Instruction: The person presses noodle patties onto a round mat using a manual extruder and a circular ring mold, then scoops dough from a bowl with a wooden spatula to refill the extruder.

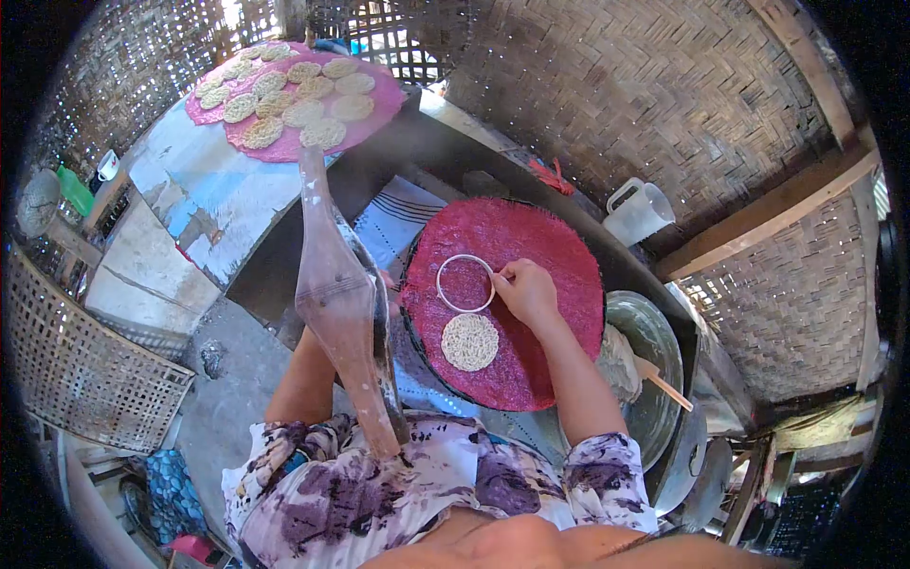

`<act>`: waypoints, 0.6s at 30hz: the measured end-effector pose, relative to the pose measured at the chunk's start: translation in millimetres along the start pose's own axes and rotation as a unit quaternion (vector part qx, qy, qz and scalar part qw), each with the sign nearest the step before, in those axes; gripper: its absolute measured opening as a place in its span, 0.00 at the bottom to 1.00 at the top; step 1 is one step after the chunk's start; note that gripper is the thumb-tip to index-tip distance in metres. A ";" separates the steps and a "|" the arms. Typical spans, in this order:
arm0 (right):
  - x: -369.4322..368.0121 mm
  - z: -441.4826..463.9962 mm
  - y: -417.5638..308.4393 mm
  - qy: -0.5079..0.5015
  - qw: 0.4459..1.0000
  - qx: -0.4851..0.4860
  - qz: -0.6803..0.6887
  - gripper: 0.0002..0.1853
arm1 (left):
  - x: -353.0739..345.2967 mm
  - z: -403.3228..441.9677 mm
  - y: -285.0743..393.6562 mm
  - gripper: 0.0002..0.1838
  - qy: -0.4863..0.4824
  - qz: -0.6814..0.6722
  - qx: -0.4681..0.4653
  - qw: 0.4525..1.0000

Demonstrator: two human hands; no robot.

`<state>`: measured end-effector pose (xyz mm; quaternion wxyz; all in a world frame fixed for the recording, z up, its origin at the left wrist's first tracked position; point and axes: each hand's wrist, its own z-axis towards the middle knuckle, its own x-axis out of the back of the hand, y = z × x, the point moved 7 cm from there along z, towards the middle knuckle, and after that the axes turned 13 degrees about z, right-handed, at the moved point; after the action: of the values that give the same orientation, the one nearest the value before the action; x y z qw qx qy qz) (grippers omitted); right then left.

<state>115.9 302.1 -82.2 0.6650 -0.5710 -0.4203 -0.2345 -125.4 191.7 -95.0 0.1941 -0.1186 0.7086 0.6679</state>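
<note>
We can read no text, label, brand, number or sign here. On the white mug [108,166] we see a small reddish mark, too tiny for us to make out as letters.

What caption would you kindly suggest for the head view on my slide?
The right hand holds a white ring beside a pale disc on a red sheet.

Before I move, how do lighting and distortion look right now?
Head view: wide-lens distortion bends the scene inside black corners; head view: daylight glares through the woven wall; head view: the red mat is darker beside the right forearm, while the white ring and right hand look fairly sharp.
</note>
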 end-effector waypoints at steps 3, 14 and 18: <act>11.0 -7.0 -8.6 0.019 1.000 0.012 -0.006 0.14 | -10.5 7.6 10.2 0.18 -0.029 0.138 -0.222 0.965; -2.7 -90.9 -54.2 -0.249 0.796 -0.112 0.540 0.37 | -86.0 56.2 47.8 0.33 -0.033 0.461 -0.210 0.862; 15.1 -95.8 -38.3 -0.259 0.736 -0.183 0.598 0.33 | -93.8 104.2 79.3 0.34 -0.231 -0.194 -0.138 0.943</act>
<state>121.5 203.9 -47.7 0.4158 -0.8542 -0.0970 0.2966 -63.1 292.9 13.7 0.4604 -0.1219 0.5083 0.7175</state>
